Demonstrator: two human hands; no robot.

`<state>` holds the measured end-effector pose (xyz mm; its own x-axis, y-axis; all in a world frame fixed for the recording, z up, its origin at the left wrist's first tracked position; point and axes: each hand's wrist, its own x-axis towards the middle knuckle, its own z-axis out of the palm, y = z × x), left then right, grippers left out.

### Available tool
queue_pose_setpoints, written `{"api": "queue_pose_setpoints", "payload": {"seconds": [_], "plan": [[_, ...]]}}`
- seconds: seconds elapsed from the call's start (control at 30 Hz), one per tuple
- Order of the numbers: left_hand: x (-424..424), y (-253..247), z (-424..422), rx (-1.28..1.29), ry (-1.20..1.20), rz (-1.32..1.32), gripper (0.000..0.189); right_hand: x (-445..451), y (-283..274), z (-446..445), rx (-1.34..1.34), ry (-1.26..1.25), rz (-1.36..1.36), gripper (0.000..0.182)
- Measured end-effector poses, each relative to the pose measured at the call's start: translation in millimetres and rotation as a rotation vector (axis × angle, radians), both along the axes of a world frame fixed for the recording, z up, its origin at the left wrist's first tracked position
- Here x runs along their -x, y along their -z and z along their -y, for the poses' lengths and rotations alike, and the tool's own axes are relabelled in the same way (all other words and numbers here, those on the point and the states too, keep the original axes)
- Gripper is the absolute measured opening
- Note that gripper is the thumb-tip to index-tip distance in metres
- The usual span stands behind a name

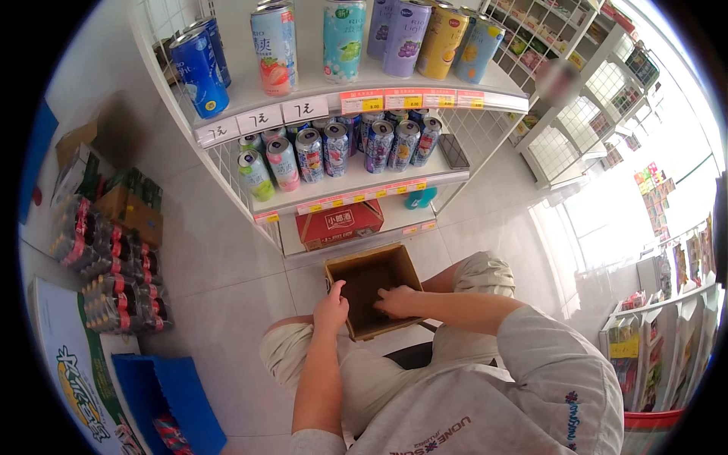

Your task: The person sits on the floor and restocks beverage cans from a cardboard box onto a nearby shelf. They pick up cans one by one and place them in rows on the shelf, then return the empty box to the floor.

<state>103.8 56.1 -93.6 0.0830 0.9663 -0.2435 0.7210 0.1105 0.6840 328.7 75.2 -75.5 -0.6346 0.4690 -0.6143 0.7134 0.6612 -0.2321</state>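
An open cardboard box [372, 330] stands in front of my knees, at the foot of the shelf unit. My left hand [331, 307] is at its left rim, thumb pointing up, apparently gripping the side wall. Reaching in over the right side, my right hand [396, 301] has curled fingers inside the box; whether they hold anything cannot be told. The inside of the box looks dark and brown. Ahead, drink cans such as a purple can [407, 40] and a blue can [199, 74] stand on the top shelf, and smaller cans [310, 155] fill the middle shelf.
A phone [453, 151] lies at the middle shelf's right end. A red carton [341, 224] sits on the bottom shelf. Shrink-wrapped bottle packs [122, 301] are stacked at left, above a blue container [193, 398]. Wire-sided racks [569, 125] stand at right.
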Motion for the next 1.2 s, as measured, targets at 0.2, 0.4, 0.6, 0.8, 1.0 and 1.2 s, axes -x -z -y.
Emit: {"api": "queue_pose_setpoints", "payload": {"seconds": [0.2,0.4,0.6,0.8,1.0,1.2], "plan": [[-7,-11,1,0.029,-0.012,0.024,0.043,-26,-102,-32,-0.076,0.233,-0.279,0.047],[-5,-10,2,0.028,-0.033,0.005,0.043,-33,-208,-80,-0.367,0.428,-0.64,0.039],[-5,-14,-1,0.015,-0.017,-0.036,0.041,-25,-226,-150,-0.72,0.365,-0.743,0.039],[-5,-9,-1,0.01,-0.013,0.007,0.041,-12,-213,-205,-0.796,0.309,-0.593,0.041],[-5,-17,1,0.032,-0.019,-0.012,0.04,1,-195,-235,-0.719,0.342,-0.482,0.04],[-5,-12,0,0.041,-0.02,-0.03,0.04,11,-173,-252,-0.85,0.339,-0.491,0.041]]}}
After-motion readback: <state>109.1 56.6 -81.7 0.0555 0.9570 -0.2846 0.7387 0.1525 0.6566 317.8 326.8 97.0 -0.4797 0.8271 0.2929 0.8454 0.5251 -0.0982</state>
